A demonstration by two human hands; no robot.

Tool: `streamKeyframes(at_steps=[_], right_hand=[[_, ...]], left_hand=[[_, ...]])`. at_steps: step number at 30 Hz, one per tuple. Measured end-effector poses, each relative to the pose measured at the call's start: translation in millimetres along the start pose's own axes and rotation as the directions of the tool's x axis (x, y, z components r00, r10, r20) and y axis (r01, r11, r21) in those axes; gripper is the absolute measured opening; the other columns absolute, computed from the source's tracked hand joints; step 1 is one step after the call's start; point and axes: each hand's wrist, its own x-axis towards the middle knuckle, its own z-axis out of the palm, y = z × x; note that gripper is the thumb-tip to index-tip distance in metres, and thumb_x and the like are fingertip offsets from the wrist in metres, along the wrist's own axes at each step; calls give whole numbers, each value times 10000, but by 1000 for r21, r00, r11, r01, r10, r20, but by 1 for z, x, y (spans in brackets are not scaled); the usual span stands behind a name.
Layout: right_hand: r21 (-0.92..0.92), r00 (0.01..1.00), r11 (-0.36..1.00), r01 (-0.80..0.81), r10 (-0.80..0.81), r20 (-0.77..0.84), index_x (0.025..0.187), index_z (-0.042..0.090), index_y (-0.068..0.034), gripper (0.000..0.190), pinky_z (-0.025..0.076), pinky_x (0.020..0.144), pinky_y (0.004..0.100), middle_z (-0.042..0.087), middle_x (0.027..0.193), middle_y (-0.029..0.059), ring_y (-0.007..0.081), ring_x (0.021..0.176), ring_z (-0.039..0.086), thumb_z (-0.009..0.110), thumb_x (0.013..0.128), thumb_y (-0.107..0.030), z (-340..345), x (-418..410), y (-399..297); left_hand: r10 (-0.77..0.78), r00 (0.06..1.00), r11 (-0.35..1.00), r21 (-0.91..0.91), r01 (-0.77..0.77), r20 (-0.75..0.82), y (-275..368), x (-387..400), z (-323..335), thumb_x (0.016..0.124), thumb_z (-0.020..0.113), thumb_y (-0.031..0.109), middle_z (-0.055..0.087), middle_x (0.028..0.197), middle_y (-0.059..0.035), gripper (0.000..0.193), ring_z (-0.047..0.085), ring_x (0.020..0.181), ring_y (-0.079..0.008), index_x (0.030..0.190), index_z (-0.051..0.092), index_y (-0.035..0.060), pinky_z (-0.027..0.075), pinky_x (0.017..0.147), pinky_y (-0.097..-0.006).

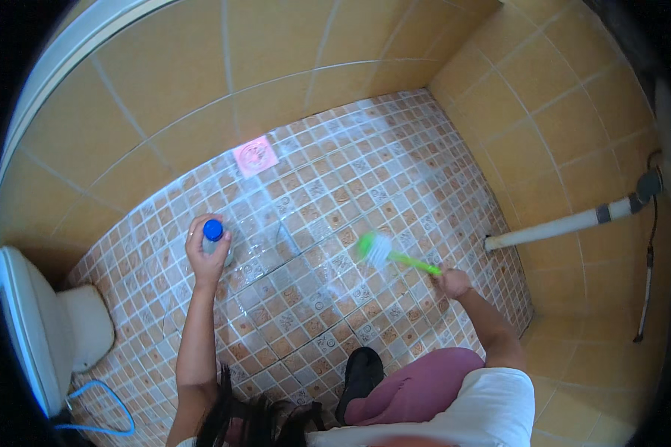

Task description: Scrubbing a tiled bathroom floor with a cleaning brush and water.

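Note:
My left hand [207, 248] is wrapped around a clear bottle with a blue cap [213, 229], over the tiled floor at the left of centre. The cap is on the bottle, and my palm and fingers hide part of its body. In my right hand [454, 283] is the green handle of a toilet brush [376, 250], at the right of centre. Its round head, with white bristles and a green edge, points left. Whether the bristles touch the floor I cannot tell. Wet, shiny patches show on the mosaic floor tiles [313, 302] between my hands.
A white toilet [33, 329] stands at the left, with a blue hose [131, 416] below it. A pink square drain cover [255, 157] lies by the far wall. From the right wall a white pipe [559, 228] runs down to the floor. My black shoe [363, 371] is at the bottom.

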Motion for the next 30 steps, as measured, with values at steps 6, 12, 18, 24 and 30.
streamKeyframes(at_steps=[6,12,18,24,30], right_hand=[[585,792,699,-410,591,-151,957,539,-41,321,459,640,485,587,755,274,430,758,587,414,896,-330,63,-20,13],[163,992,984,-72,88,-91,1058,447,-68,340,460,564,507,586,705,231,395,640,596,434,887,-362,61,-73,-36],[719,577,390,-575,817,18,1059,443,8,415,472,611,497,612,778,240,376,712,617,398,912,-377,97,-74,53],[199,963,945,-259,269,-24,1096,432,-38,348,481,612,478,623,814,208,366,718,625,444,880,-310,68,-87,-39],[538,646,588,-604,757,-102,1104,443,-27,391,478,624,485,608,764,226,393,714,605,399,908,-362,105,-99,48]], left_hand=[[-27,1000,1000,-9,27,15,-2,-5,11,702,631,12,573,947,-116,198,542,922,-226,891,578,-5,407,854,-336],[-65,998,985,-157,67,19,15,-7,29,752,596,-1,558,959,-112,155,538,958,-226,904,566,0,399,889,-350],[12,989,954,-299,32,146,30,-18,71,853,524,38,537,1009,-112,98,518,1012,-222,944,517,3,372,933,-351],[15,979,942,-331,54,202,38,-31,79,845,527,35,534,996,-125,98,522,992,-234,934,505,-1,381,923,-360],[21,979,903,-423,69,203,52,-29,104,827,533,27,531,989,-132,114,520,974,-234,931,498,-4,380,915,-357]])
